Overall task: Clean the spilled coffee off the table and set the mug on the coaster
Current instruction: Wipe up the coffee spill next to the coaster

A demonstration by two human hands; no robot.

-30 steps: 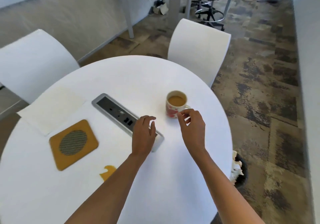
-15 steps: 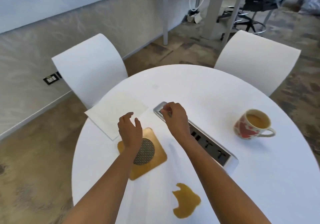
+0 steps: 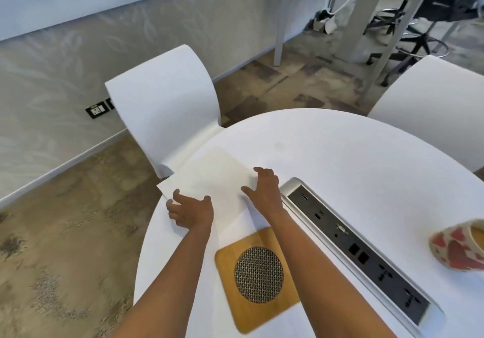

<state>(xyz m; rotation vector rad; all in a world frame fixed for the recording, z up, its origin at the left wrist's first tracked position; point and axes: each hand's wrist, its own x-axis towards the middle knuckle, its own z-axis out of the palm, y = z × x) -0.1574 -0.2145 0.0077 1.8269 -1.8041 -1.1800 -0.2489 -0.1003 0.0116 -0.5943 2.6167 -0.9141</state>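
A white paper towel point(image 3: 209, 178) lies flat at the far left edge of the round white table point(image 3: 340, 159). My left hand point(image 3: 192, 210) hovers at its near left corner, fingers spread. My right hand point(image 3: 264, 192) rests at its right edge, fingers apart, holding nothing. A yellow wooden coaster point(image 3: 258, 280) with a round metal mesh centre sits between my forearms. The mug point(image 3: 461, 248), white with red hearts, stands at the right edge of the view, partly cut off. The coffee spill is out of view.
A silver power and USB socket strip point(image 3: 361, 248) runs diagonally across the table right of the coaster. Two white chairs point(image 3: 167, 102) point(image 3: 432, 102) stand at the table's far side. Desk legs and an office chair point(image 3: 408, 18) are behind.
My view swung left and forward. Both hands moved from over the coaster and socket strip onto the paper towel. The spill has left the view and the mug slid to the right edge.
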